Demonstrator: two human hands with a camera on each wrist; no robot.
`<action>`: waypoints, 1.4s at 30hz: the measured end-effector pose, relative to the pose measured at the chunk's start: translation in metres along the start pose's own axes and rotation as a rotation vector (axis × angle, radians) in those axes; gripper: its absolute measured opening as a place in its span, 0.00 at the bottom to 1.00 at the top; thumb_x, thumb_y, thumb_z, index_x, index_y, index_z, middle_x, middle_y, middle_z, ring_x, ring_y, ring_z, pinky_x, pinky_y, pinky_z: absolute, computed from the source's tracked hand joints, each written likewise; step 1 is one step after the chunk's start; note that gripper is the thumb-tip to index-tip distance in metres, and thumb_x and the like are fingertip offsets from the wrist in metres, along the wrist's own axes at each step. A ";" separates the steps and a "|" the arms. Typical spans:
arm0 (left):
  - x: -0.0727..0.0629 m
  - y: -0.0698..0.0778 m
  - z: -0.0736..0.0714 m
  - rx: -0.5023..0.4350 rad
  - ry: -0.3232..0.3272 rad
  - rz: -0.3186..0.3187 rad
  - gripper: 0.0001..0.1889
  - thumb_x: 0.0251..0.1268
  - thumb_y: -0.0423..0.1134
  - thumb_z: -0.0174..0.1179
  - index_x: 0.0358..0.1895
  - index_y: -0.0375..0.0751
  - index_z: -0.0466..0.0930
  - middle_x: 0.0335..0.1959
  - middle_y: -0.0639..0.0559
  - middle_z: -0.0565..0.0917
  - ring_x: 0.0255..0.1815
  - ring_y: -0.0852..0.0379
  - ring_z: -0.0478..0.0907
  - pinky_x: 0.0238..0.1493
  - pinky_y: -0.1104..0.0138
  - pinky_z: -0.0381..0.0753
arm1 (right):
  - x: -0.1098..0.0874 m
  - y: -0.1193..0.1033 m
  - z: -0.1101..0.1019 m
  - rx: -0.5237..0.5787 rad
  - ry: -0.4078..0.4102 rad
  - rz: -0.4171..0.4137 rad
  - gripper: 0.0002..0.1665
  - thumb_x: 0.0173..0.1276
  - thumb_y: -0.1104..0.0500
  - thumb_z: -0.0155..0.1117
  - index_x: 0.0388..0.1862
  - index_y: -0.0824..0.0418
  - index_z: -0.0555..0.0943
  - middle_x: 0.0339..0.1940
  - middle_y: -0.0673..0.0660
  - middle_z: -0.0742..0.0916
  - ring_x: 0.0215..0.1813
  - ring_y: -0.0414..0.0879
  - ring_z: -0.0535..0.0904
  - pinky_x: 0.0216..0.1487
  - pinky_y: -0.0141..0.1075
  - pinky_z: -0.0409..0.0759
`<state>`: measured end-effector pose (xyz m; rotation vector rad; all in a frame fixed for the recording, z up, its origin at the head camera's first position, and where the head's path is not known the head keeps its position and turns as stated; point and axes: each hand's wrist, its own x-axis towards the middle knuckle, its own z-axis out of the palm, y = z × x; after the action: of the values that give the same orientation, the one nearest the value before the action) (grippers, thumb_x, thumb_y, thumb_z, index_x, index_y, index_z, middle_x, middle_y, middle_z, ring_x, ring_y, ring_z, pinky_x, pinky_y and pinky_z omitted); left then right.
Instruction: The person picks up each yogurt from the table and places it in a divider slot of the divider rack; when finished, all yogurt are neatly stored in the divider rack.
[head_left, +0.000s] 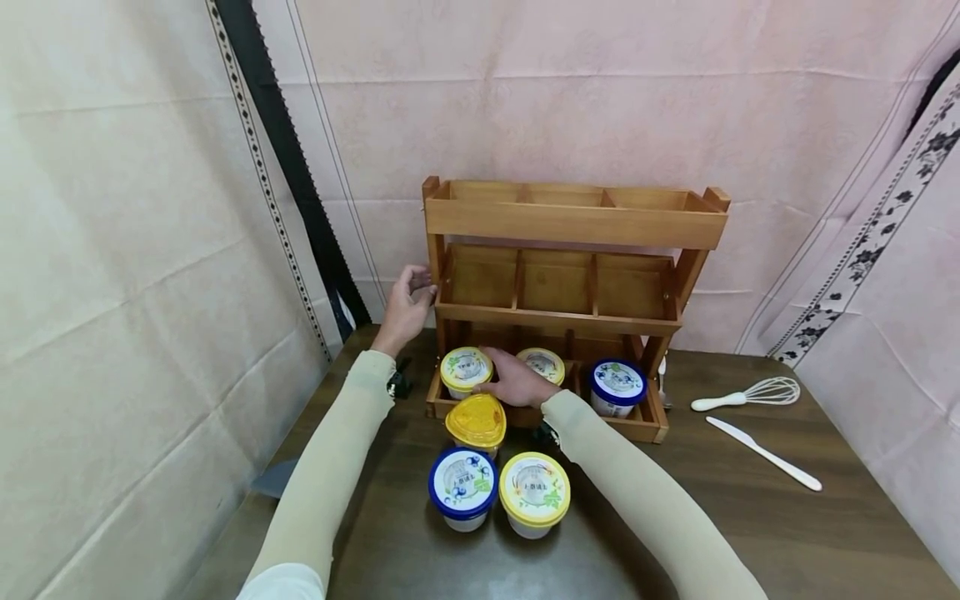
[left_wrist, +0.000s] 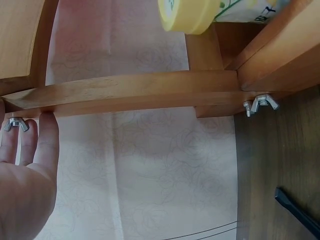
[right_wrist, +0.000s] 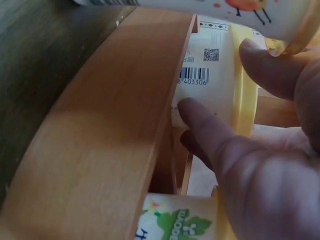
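Note:
In the head view my left hand (head_left: 407, 308) is at the left upright of a wooden three-tier rack (head_left: 577, 218). Its fairly straight fingers touch the post beside a wing nut (left_wrist: 16, 124) in the left wrist view. My right hand (head_left: 519, 379) reaches into the bottom tier and holds a yellow-lidded tub (head_left: 466, 367) in the left compartment. The right wrist view shows the thumb at the lid's rim and a finger against the tub's barcoded side (right_wrist: 200, 85). Another yellow-lidded tub (head_left: 543, 362) stands in the middle compartment, partly behind this hand; a blue-lidded tub (head_left: 618, 381) stands on the right.
In front of the rack stand a tub with a rounded triangular yellow lid (head_left: 476, 419), a blue-lidded tub (head_left: 463, 483) and a round yellow-lidded tub (head_left: 535, 492). A white-handled whisk (head_left: 750, 394) and a white knife (head_left: 763, 452) lie to the right. Cloth walls surround the table.

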<state>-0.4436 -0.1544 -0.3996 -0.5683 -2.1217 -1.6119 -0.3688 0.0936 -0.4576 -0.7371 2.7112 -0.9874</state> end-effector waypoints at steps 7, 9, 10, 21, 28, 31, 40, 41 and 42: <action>-0.001 -0.002 0.000 0.017 -0.001 -0.006 0.15 0.81 0.34 0.58 0.65 0.40 0.74 0.64 0.41 0.79 0.69 0.45 0.78 0.71 0.49 0.77 | -0.001 0.000 0.000 0.037 0.009 0.000 0.46 0.76 0.50 0.70 0.85 0.61 0.61 0.83 0.63 0.70 0.82 0.59 0.68 0.82 0.56 0.65; 0.000 -0.001 0.000 0.016 -0.002 -0.005 0.16 0.81 0.34 0.58 0.65 0.40 0.74 0.64 0.41 0.79 0.69 0.45 0.78 0.71 0.49 0.77 | -0.002 0.000 -0.002 0.039 0.015 0.005 0.46 0.76 0.49 0.70 0.85 0.60 0.61 0.83 0.62 0.70 0.82 0.59 0.68 0.82 0.56 0.65; 0.000 0.000 0.001 0.015 -0.002 -0.004 0.16 0.81 0.34 0.58 0.66 0.40 0.73 0.64 0.40 0.79 0.69 0.44 0.78 0.72 0.48 0.77 | -0.003 0.000 -0.003 0.041 0.015 0.007 0.46 0.76 0.49 0.70 0.85 0.59 0.61 0.83 0.62 0.70 0.82 0.58 0.68 0.82 0.56 0.65; 0.005 0.003 0.001 0.012 -0.002 0.017 0.15 0.80 0.32 0.58 0.65 0.38 0.74 0.64 0.39 0.79 0.69 0.43 0.79 0.73 0.47 0.75 | -0.013 -0.002 -0.018 0.230 0.028 -0.025 0.45 0.76 0.50 0.70 0.85 0.58 0.62 0.83 0.61 0.70 0.81 0.58 0.69 0.78 0.54 0.72; 0.003 0.004 -0.001 -0.004 -0.004 0.002 0.16 0.80 0.32 0.59 0.65 0.37 0.73 0.64 0.39 0.79 0.69 0.43 0.78 0.72 0.48 0.76 | -0.025 -0.005 -0.026 0.261 0.042 -0.037 0.44 0.76 0.49 0.71 0.84 0.57 0.64 0.83 0.59 0.71 0.82 0.57 0.69 0.79 0.56 0.71; 0.003 0.003 -0.001 -0.017 0.002 -0.017 0.16 0.80 0.31 0.58 0.65 0.35 0.73 0.65 0.38 0.79 0.70 0.42 0.77 0.72 0.47 0.76 | -0.031 -0.006 -0.030 0.277 0.050 -0.041 0.42 0.76 0.48 0.70 0.83 0.55 0.65 0.81 0.58 0.73 0.81 0.57 0.70 0.78 0.57 0.71; 0.004 0.005 -0.001 -0.049 0.018 -0.065 0.18 0.78 0.28 0.58 0.67 0.32 0.73 0.67 0.34 0.78 0.72 0.39 0.76 0.71 0.48 0.77 | -0.054 -0.005 -0.036 0.283 0.076 -0.077 0.40 0.77 0.43 0.68 0.82 0.50 0.67 0.78 0.56 0.77 0.79 0.60 0.73 0.75 0.57 0.75; 0.004 0.005 -0.001 -0.059 0.020 -0.071 0.18 0.78 0.28 0.59 0.67 0.33 0.74 0.67 0.36 0.78 0.71 0.41 0.77 0.69 0.51 0.79 | -0.057 -0.004 -0.037 0.288 0.074 -0.084 0.40 0.77 0.43 0.68 0.82 0.50 0.67 0.78 0.55 0.77 0.79 0.60 0.73 0.74 0.57 0.76; 0.004 0.005 -0.001 -0.070 0.022 -0.074 0.18 0.78 0.29 0.60 0.67 0.35 0.75 0.66 0.37 0.79 0.71 0.43 0.77 0.67 0.54 0.80 | -0.059 -0.003 -0.037 0.297 0.070 -0.091 0.40 0.77 0.43 0.68 0.82 0.50 0.67 0.78 0.55 0.76 0.78 0.60 0.73 0.74 0.57 0.77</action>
<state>-0.4439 -0.1542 -0.3936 -0.4973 -2.0994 -1.7308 -0.3280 0.1417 -0.4279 -0.7851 2.5227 -1.4217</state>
